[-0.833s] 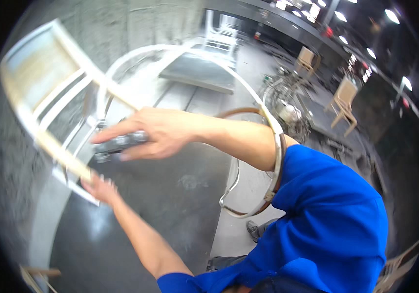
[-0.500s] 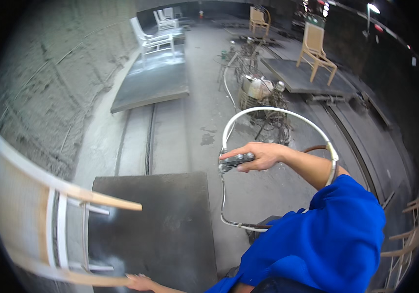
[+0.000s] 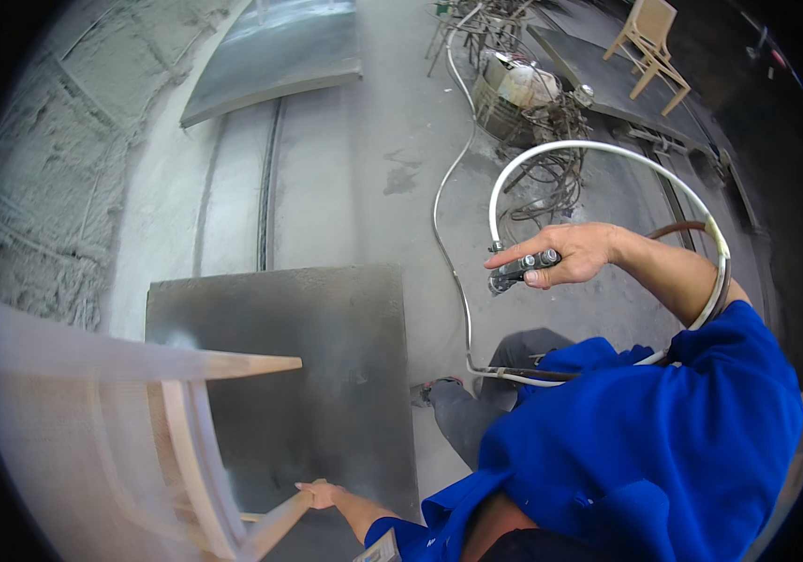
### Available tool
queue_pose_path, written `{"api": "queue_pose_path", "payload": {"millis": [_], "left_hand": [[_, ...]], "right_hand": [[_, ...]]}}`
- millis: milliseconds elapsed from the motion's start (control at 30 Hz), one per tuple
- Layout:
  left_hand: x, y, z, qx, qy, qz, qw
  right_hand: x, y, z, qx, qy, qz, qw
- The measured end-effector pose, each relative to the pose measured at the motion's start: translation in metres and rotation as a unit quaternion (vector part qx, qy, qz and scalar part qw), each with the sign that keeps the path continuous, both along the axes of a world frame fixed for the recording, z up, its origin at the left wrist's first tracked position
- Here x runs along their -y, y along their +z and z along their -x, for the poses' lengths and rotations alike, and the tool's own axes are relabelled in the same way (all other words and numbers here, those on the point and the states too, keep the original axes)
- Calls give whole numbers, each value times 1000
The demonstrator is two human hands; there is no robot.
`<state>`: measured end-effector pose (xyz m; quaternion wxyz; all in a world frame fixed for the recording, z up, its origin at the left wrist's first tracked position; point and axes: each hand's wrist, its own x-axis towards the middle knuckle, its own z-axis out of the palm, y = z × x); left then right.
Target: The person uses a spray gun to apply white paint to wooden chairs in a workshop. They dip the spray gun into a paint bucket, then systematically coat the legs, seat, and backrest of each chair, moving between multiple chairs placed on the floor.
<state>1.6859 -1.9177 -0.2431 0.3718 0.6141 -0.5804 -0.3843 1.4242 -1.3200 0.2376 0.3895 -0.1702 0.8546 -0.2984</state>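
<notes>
My left hand (image 3: 319,494) is closed round the end of a leg of a wooden chair (image 3: 197,459). The chair is tipped over at the left, its legs pointing right, above a dark square platform (image 3: 326,328). Motion blurs its woven panel, and parts of the frame look white. Held out to the right, my right hand (image 3: 574,255) grips a dark metal spray gun (image 3: 523,269), index finger stretched along it. A white hose (image 3: 598,145) rises from the gun and loops back to my right upper arm. The gun and the chair are well apart.
Ahead on the left stands another platform (image 3: 279,56) with whitish overspray. A cluttered bucket (image 3: 504,98) and tangled hoses (image 3: 551,183) occupy the middle floor. An unpainted chair (image 3: 647,47) stands on a platform at far right. A thin hose (image 3: 439,211) trails along the floor; a rail (image 3: 268,187) runs lengthwise.
The chair has turned and shifted in my left hand, its legs now further right over the platform. My right hand with the spray gun appears further right and higher, while the view has tilted downward.
</notes>
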Motion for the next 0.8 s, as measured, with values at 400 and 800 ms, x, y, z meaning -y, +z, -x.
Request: {"api": "queue_pose_path", "payload": {"millis": [400, 800], "left_hand": [[-145, 66, 42, 268, -325, -229, 878], [-417, 213, 176, 188, -531, -212, 799]], "right_hand": [[13, -15, 108, 52, -100, 134, 984], [160, -100, 352, 180, 145, 347, 909]]}}
